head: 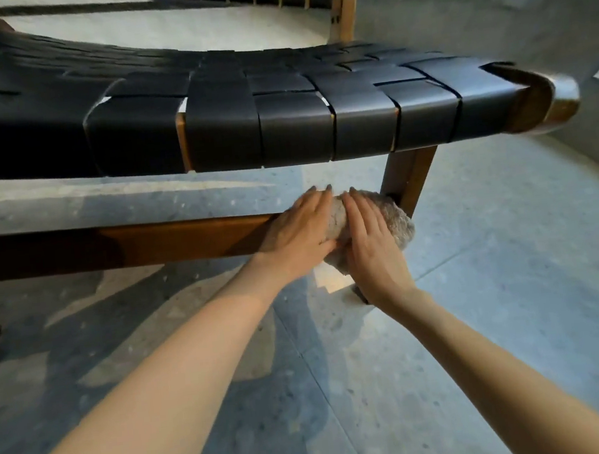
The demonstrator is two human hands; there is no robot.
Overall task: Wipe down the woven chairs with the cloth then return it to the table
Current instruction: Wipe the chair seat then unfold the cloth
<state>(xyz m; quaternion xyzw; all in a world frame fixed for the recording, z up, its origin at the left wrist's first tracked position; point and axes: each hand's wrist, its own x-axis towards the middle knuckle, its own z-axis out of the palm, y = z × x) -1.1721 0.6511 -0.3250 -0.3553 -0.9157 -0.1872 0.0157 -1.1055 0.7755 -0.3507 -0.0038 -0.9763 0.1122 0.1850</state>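
A person's left hand (296,229) and right hand (372,252) press a pale, nubby cloth (395,222) against the lower wooden rail (166,240) of a black woven chair (228,130). The cloth is bunched beneath and between the two hands. A ridge of it shows in the gap between them, and the rest bulges out past the right hand's outer edge and below its palm.

The fingers (361,209) of the right hand lie straight and close together, flat across the top of the cloth. The left hand's fingers (316,203) are also straight and together. They rest partly on the rail and partly against the cloth's left edge, with the thumb pointing in toward the fabric. Neither hand's fingers curl around the cloth.

Just beyond the right fingertips, the cloth meets the chair's wooden front leg (409,178). The woven seat hangs above the fingertips, and the grey stone floor (501,298) lies below the wrists.
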